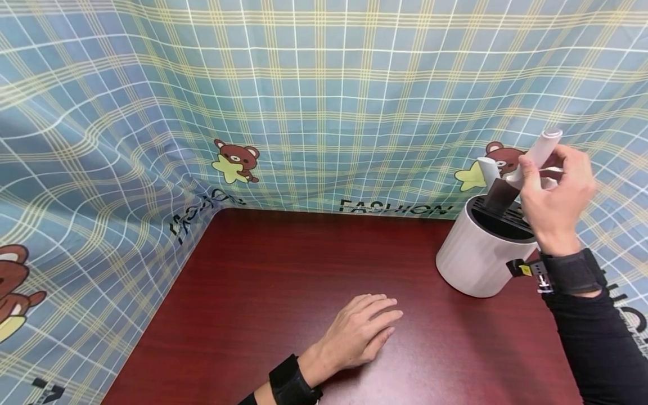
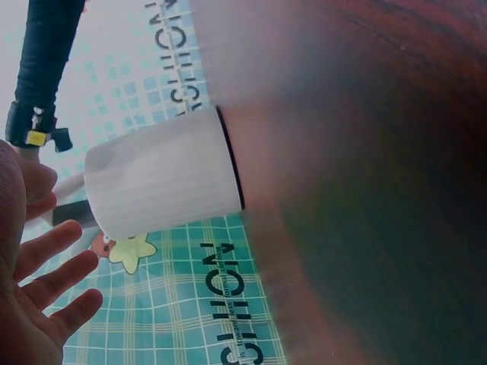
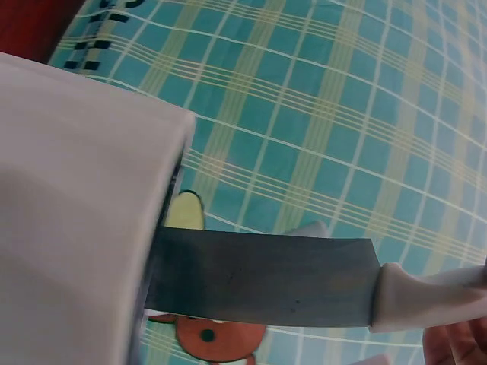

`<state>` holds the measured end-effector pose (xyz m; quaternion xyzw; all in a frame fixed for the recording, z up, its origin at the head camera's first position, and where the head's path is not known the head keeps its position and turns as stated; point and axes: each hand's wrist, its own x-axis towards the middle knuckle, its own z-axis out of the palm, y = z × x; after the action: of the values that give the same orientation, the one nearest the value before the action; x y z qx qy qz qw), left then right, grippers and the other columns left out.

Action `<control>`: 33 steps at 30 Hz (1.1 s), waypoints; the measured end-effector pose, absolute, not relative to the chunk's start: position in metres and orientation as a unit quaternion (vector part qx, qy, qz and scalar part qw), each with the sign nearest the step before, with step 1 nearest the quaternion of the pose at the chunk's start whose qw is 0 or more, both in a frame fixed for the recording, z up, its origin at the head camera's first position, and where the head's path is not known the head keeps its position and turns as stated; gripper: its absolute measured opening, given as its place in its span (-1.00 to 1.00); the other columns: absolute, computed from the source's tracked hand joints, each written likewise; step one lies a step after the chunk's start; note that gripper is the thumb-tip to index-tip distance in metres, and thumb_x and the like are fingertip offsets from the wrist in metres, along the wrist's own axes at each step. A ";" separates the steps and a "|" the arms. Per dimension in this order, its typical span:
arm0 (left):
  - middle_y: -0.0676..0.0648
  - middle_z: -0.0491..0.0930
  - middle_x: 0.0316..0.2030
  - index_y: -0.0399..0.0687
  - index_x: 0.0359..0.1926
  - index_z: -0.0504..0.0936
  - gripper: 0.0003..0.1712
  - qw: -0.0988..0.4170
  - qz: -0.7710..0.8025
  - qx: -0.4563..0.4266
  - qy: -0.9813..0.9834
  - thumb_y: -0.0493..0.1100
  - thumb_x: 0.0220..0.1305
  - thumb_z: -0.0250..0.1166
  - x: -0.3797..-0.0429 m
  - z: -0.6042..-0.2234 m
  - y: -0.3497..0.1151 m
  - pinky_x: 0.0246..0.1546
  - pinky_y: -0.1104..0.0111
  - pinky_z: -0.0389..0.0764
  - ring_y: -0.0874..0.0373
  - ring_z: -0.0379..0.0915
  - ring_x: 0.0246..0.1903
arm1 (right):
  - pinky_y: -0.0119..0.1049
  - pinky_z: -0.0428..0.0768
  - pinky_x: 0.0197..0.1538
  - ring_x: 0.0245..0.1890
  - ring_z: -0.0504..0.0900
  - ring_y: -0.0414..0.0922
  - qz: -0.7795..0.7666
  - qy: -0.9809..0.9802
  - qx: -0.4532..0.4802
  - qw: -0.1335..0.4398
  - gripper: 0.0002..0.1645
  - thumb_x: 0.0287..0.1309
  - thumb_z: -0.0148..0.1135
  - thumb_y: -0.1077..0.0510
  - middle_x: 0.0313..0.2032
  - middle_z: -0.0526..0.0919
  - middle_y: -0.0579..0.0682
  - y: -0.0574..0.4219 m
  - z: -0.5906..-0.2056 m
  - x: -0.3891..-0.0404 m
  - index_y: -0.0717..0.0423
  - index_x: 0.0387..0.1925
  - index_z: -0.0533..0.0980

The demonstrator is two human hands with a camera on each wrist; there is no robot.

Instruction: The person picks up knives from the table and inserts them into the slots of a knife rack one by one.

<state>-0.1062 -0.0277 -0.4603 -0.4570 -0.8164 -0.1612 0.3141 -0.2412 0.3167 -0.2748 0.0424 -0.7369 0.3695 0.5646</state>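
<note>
In the head view my right hand [image 1: 564, 194] grips the white handle of a kitchen knife [image 1: 543, 151] between thumb and fingers, above a white cylindrical knife holder [image 1: 478, 261]. The right wrist view shows the knife's broad dark blade [image 3: 266, 277] standing partly out of the holder, its lower end hidden inside. Another white handle [image 1: 489, 170] sticks up from the holder, just left of the gripped knife. My left hand [image 1: 354, 332] lies low over the front of the table, fingers extended and holding nothing. Its fingers [image 2: 61, 285] also appear in the left wrist view.
The holder stands at the right of a dark red wooden table [image 1: 283, 270], its top fitted with black slotted inserts. A blue checked cloth [image 1: 324, 112] printed with bears hangs behind the table and along its left side.
</note>
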 end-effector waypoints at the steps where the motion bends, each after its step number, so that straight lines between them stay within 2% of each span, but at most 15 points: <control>1: 0.03 0.64 0.19 0.11 0.15 0.66 -0.67 0.314 -0.161 -0.457 -0.816 -0.02 0.43 0.22 -0.106 -0.460 -0.028 0.35 0.27 0.48 0.13 0.54 0.26 | -0.72 0.38 -0.07 -0.16 0.46 -0.62 0.368 -0.740 0.041 0.562 -0.72 0.13 0.45 -0.06 -0.25 0.44 -0.66 0.318 -0.277 -0.243 -0.25 -0.09 0.67; 6: 0.03 0.62 0.21 0.12 0.17 0.64 -0.66 0.311 -0.161 -0.456 -0.818 -0.02 0.44 0.21 -0.106 -0.459 -0.028 0.35 0.27 0.48 0.14 0.52 0.27 | -0.80 0.40 -0.17 -0.18 0.46 -0.65 0.358 -0.754 0.026 0.550 -0.70 0.15 0.45 0.01 -0.24 0.42 -0.70 0.319 -0.287 -0.245 -0.18 -0.05 0.67; 12: 0.02 0.63 0.20 0.11 0.15 0.65 -0.67 0.312 -0.169 -0.458 -0.815 -0.04 0.43 0.22 -0.105 -0.461 -0.028 0.34 0.28 0.50 0.13 0.54 0.26 | -0.82 0.31 -0.19 -0.27 0.38 -0.72 0.355 -0.762 0.008 0.542 -0.66 0.14 0.44 0.15 -0.26 0.38 -0.68 0.308 -0.290 -0.237 0.21 -0.06 0.66; 15: 0.02 0.62 0.21 0.11 0.15 0.65 -0.67 0.313 -0.169 -0.456 -0.816 -0.04 0.43 0.22 -0.105 -0.461 -0.028 0.34 0.28 0.49 0.13 0.53 0.26 | -0.83 0.27 -0.20 -0.29 0.36 -0.75 0.352 -0.761 0.011 0.545 -0.66 0.14 0.43 0.22 -0.25 0.39 -0.63 0.301 -0.290 -0.234 0.31 -0.07 0.65; 23: 0.02 0.63 0.20 0.10 0.14 0.66 -0.68 0.317 -0.171 -0.455 -0.815 -0.04 0.42 0.23 -0.106 -0.461 -0.028 0.35 0.28 0.48 0.12 0.54 0.26 | -0.86 0.28 -0.21 -0.29 0.34 -0.81 0.321 -0.791 0.004 0.521 -0.65 0.16 0.42 0.17 -0.24 0.57 -0.28 0.319 -0.311 -0.248 0.33 -0.08 0.64; 28: 0.01 0.63 0.20 0.10 0.14 0.66 -0.67 0.319 -0.172 -0.455 -0.814 -0.04 0.41 0.24 -0.106 -0.462 -0.028 0.36 0.28 0.47 0.12 0.54 0.26 | -0.85 0.27 -0.20 -0.29 0.34 -0.82 0.319 -0.804 0.005 0.502 -0.62 0.20 0.39 0.10 -0.19 0.72 0.17 0.326 -0.320 -0.248 0.30 -0.05 0.63; 33: 0.01 0.63 0.20 0.11 0.14 0.66 -0.67 0.318 -0.170 -0.454 -0.815 -0.04 0.41 0.24 -0.106 -0.463 -0.029 0.36 0.28 0.47 0.12 0.54 0.26 | -0.86 0.26 -0.18 -0.26 0.34 -0.85 0.320 -0.811 0.015 0.490 -0.61 0.23 0.36 0.09 -0.11 0.72 0.28 0.327 -0.325 -0.248 0.32 -0.04 0.61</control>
<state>-0.1055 -0.0288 -0.4631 -0.4535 -0.8151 -0.1696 0.3180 -0.2478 0.3270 -0.3251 0.0145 -0.8106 0.3197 0.4905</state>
